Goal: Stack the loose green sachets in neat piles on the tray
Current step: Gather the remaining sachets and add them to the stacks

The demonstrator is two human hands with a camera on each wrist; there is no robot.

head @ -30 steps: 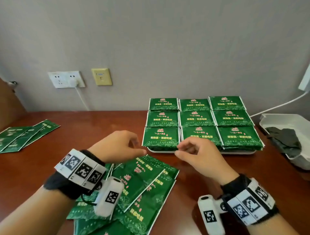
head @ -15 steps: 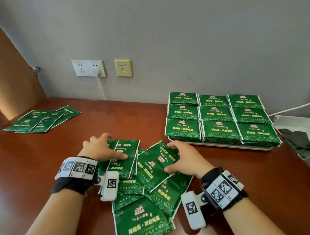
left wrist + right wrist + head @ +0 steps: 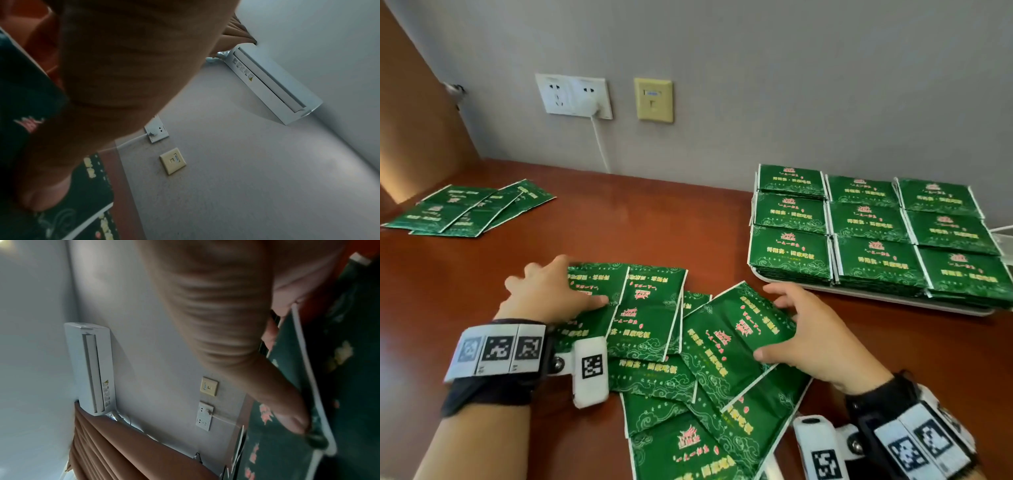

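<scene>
Loose green sachets (image 3: 654, 377) lie overlapping in a heap at the near middle of the table. My left hand (image 3: 551, 294) lies flat on the heap's left sachets (image 3: 30, 97), fingers spread, thumb pressing down. My right hand (image 3: 801, 329) holds the right edge of a tilted sachet (image 3: 722, 335). Its thumb (image 3: 287, 410) is on the sachet's face and a fingertip is tucked behind the edge. The white tray (image 3: 893, 301) stands at the right. On it are neat sachet piles (image 3: 866, 222) in three rows of three.
More green sachets (image 3: 469, 209) lie fanned out at the far left of the red-brown table. On the wall behind are a white socket (image 3: 573, 96) with a cable (image 3: 601, 147) running down, and a beige plate (image 3: 654, 99).
Both hands came down from in front of the tray onto the loose heap. The left settled flat on the left sachets and the right took the tilted sachet's edge. The view swung left.
</scene>
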